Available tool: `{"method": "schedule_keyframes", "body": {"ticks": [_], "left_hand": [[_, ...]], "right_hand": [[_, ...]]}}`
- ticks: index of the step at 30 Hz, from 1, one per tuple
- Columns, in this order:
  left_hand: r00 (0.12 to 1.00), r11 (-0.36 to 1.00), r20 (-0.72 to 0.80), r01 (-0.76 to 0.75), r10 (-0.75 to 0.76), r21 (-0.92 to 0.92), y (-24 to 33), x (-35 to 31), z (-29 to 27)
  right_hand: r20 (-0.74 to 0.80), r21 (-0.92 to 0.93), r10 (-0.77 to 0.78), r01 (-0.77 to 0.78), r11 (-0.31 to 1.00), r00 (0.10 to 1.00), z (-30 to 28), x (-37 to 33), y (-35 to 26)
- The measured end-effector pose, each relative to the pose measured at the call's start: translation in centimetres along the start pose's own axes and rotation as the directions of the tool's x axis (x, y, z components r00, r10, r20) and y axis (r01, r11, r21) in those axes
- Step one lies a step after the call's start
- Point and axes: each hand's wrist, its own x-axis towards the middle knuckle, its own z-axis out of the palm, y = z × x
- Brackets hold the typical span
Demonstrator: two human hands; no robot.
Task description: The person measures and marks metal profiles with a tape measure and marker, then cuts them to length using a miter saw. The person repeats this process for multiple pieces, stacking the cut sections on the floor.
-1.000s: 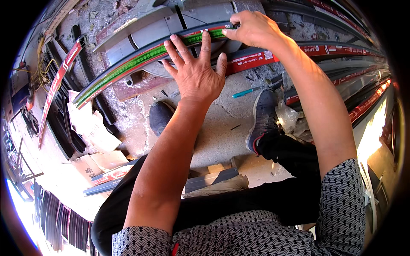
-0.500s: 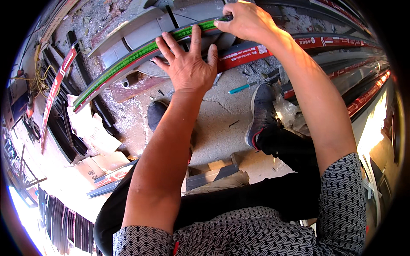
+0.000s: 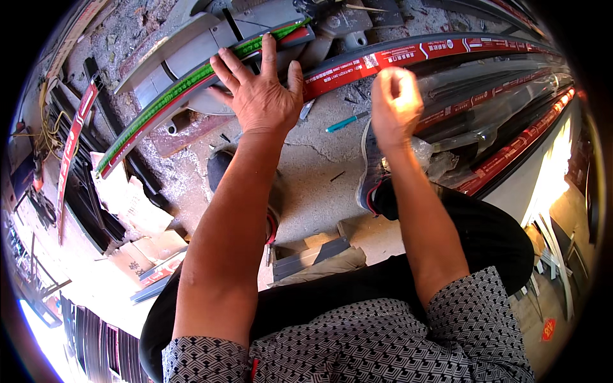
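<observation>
1. the left hand (image 3: 265, 99) rests spread, not gripping, on a green-faced strip (image 3: 172, 94).
2. the strip crosses a metal plate (image 3: 258, 22), jutting past its left edge.
3. the right hand (image 3: 397, 105) is curled; any hold cannot be told.

- We can pass over the concrete floor (image 3: 313, 182) between our shoes (image 3: 370, 161).
- Ahead, the green-labelled profile (image 3: 175, 91) and red-labelled profile (image 3: 408, 55) bar our way.

Strip (image 3: 169, 97) across machine base (image 3: 201, 48); pen (image 3: 341, 123) on floor (image 3: 313, 191), right of strip.
</observation>
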Motion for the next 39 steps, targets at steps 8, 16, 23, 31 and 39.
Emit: {"method": "schedule_keyframes", "body": {"ticks": [8, 16, 23, 31, 39], "left_hand": [[1.000, 0.998, 0.009, 0.010, -0.010, 0.059, 0.1, 0.0, -0.1], [0.998, 0.998, -0.010, 0.060, -0.060, -0.034, -0.1, 0.1, -0.7], [0.998, 0.987, -0.025, 0.045, -0.050, -0.152, -0.2, -0.3, -1.1], [0.998, 0.981, -0.020, 0.048, -0.053, -0.190, 0.4, 0.0, -1.1], [0.998, 0.997, 0.009, 0.062, -0.062, -0.050, 0.0, 0.1, -0.8]], "right_hand": [[0.512, -0.333, 0.292, -0.127, 0.934, 0.808, 6.3, -5.8, 6.5], [0.684, -0.578, 0.238, 0.313, 0.753, 0.690, 11.4, -3.0, 9.3], [0.606, -0.242, 0.239, -0.110, 0.964, 0.759, 7.3, -4.2, 11.0], [0.476, 0.030, 0.649, -0.748, 0.663, 0.594, -0.8, -7.2, 2.8], [0.493, 0.438, 0.267, -0.501, 0.746, 0.828, 0.6, -1.7, -5.0]]}}
